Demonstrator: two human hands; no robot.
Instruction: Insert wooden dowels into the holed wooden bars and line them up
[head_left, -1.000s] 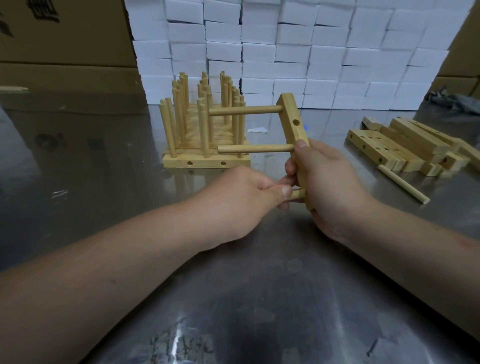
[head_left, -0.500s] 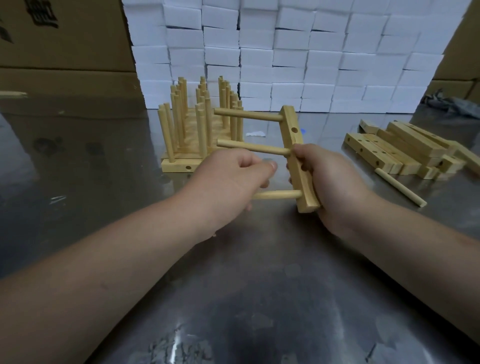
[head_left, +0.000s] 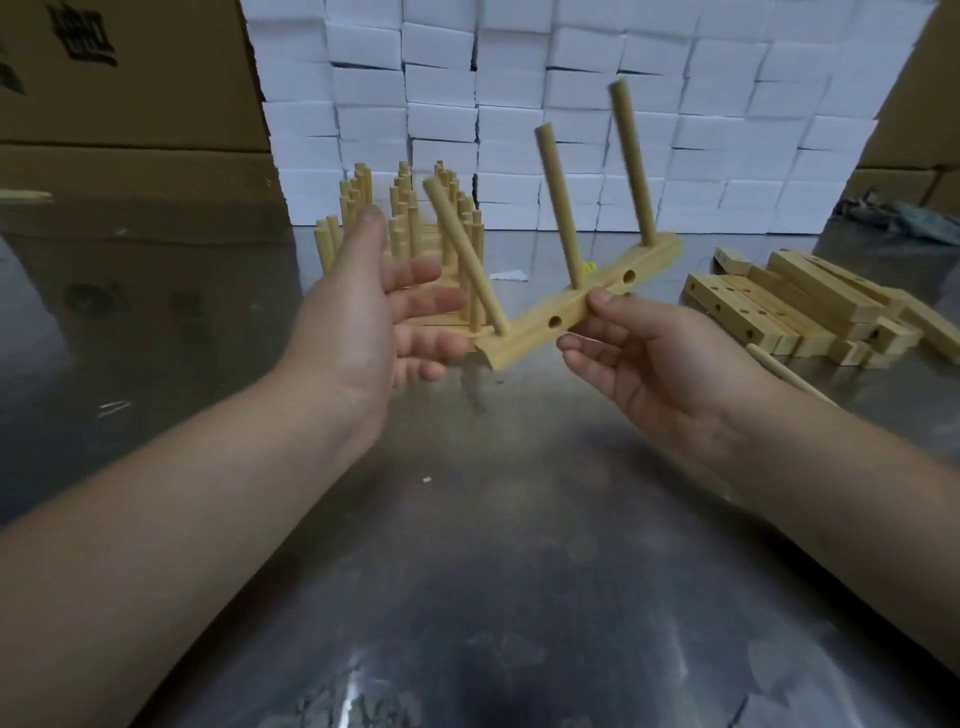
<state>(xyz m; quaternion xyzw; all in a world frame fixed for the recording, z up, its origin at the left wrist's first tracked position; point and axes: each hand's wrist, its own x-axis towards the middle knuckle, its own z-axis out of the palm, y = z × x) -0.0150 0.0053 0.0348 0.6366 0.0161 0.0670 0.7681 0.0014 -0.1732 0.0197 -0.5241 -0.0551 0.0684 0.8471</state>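
A holed wooden bar (head_left: 540, 325) is held in the air above the surface (head_left: 467, 545), slanting up from lower left to upper right. Three dowels (head_left: 558, 208) stand in its top face, slightly blurred, and two round holes show on its near side. The right grip (head_left: 660, 364), a bare hand, grasps the bar near its middle, thumb on the near face and fingers beneath. The left grip (head_left: 374, 306) is released, palm turned inward and fingers spread, just beside the bar's lower end; whether it touches the wood cannot be told. Behind it on the surface stands a row of finished bars (head_left: 405, 223), their dowels upright. To the right lies a pile of bare bars (head_left: 810, 306) with one loose dowel (head_left: 779, 366) beside it. Stacked white boxes (head_left: 519, 104) and brown cartons (head_left: 130, 78) fill the background.
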